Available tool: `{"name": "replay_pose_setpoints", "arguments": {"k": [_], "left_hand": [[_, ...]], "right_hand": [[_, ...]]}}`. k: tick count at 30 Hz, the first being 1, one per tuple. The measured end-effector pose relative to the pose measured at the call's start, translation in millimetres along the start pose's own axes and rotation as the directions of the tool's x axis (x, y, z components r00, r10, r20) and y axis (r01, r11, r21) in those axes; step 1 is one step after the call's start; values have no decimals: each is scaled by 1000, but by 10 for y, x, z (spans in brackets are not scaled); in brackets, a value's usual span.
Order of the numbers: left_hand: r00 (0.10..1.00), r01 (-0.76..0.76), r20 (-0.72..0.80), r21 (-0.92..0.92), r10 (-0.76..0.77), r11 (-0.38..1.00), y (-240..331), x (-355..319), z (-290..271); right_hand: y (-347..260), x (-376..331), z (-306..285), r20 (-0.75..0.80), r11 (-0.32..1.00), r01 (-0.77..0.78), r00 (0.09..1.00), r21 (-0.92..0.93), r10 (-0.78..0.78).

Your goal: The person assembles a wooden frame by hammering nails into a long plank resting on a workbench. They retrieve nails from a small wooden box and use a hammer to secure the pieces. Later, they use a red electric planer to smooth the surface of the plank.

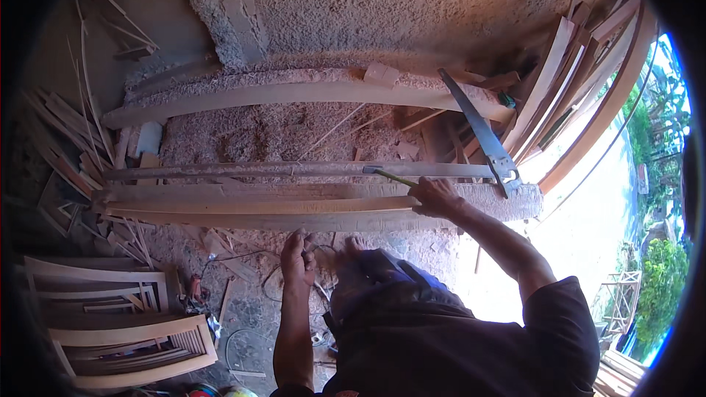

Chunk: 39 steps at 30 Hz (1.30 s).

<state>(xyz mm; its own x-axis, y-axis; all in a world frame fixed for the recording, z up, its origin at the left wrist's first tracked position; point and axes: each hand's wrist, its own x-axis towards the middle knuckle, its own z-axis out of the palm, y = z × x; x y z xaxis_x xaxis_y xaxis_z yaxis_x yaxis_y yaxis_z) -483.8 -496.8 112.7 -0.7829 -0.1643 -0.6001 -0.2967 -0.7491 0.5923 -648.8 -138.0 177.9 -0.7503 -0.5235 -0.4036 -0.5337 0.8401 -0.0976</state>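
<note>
evidently, right hand [435, 197] closed round a green-handled tool [391, 176] over timber [331, 207]; left hand [296, 261], grip unclear

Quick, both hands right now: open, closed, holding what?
Left hand: partly curled; cannot tell whether it holds anything.
Right hand: closed, holding a thin green-handled tool.

Green-handled tool [394, 176], slanting, pale wooden strip [294, 207], lying lengthwise
</note>
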Motion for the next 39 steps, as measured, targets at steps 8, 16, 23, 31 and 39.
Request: {"name": "replay_pose_setpoints", "arguments": {"k": [8,16,23,31,39], "left_hand": [[869,-417,423,346,257,840,-305,188,1206],[595,-802,707,559,382,213,-563,494,1916],[599,-799,731,518,327,306,-923,690,1922],[618,-782,736,543,276,305,-927,586,1992],[583,-813,771,552,257,186,-986,596,2019]], "right_hand": [[496,-304,185,-133,981,-124,980,151,145],[632,-322,297,-265,948,-8,959,318,97],[674,-493,205,-528,766,192,821,613,217],[165,-1526,211,-409,585,116,821,803,398],[-313,-1890,458,-421,531,93,729,842,540]]}}
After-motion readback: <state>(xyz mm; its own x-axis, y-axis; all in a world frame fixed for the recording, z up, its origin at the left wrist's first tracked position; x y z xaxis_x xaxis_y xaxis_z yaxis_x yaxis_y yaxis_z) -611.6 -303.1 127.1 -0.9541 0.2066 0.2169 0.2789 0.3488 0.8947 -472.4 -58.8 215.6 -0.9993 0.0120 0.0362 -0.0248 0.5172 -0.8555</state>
